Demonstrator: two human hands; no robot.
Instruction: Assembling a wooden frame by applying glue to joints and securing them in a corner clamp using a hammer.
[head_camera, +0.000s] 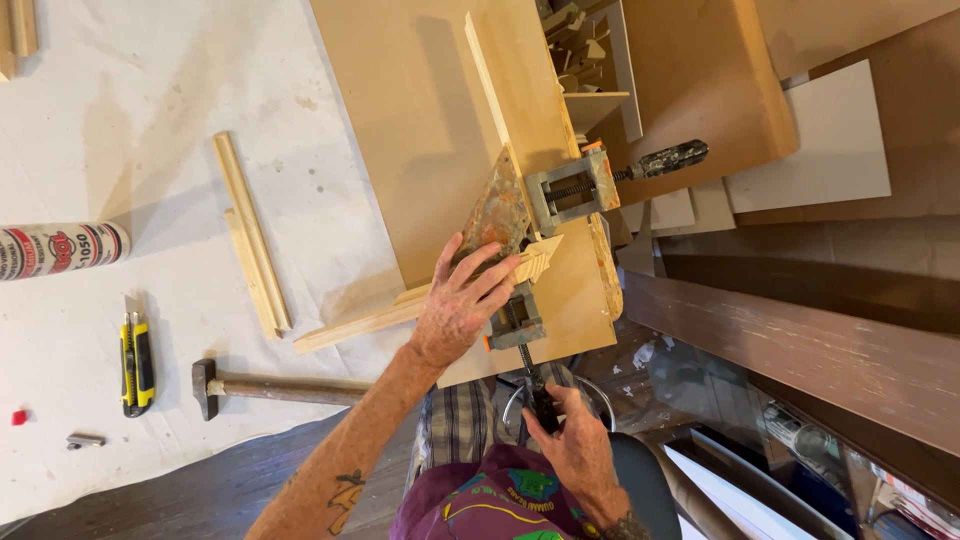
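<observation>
Moulding strip (400, 312), light and stiff, lies pinned flat under your spread left hand (462, 300); your right hand (568, 440), fingers curled, grips the corner clamp's near screw handle (540, 400).

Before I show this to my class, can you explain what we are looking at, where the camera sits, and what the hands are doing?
The one picture comes from a camera worn on a person's head, looking down. The left hand presses a wooden strip into a corner clamp on a board. The right hand grips the clamp's screw handle. On the white sheet lie a hammer, a yellow utility knife, a tube and two loose strips.
</observation>
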